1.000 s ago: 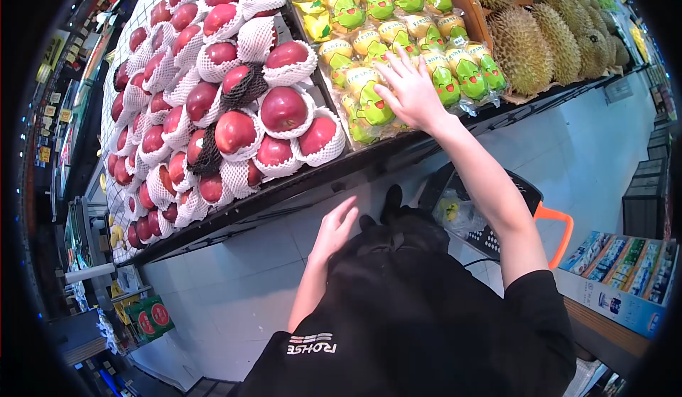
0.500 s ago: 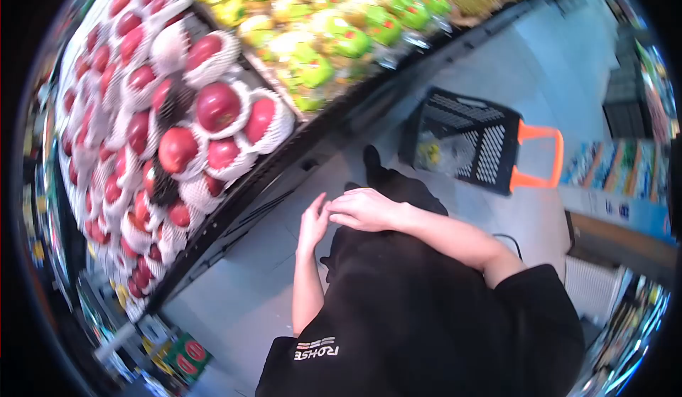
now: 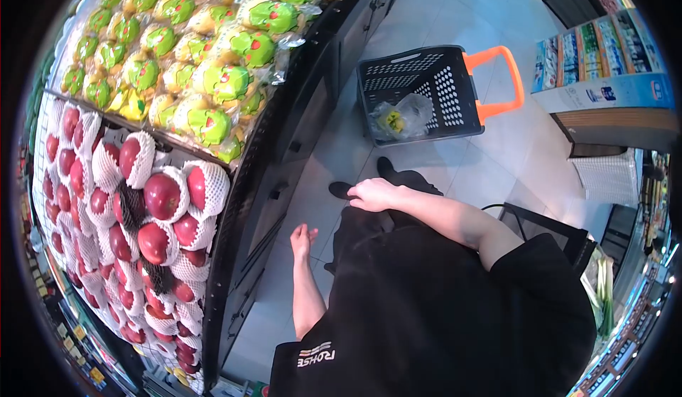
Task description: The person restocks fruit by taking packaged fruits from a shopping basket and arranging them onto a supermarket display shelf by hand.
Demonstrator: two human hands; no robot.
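Observation:
My left hand hangs beside the fruit stand, its fingers loosely bent and apart, with nothing visible in it. In front of my dark trousers, my right hand is held palm down with relaxed fingers, also holding nothing I can see. The two hands are apart from each other. Nearest to my left hand is the stand's dark side, with red apples in white foam nets above it. Beyond my right hand stands a black shopping basket with an orange handle. Inside lies a clear plastic bag with something yellow-green.
Fruits in green-and-clear wrappers fill the far part of the stand. Its dark edge runs along my left. On the right are a shelf of boxed goods, a white woven bin and a black crate-like object.
My hands, touching before, have separated; the left moved down and the right stayed near my middle. The view has turned, so the basket and wrapped fruits appear further left.

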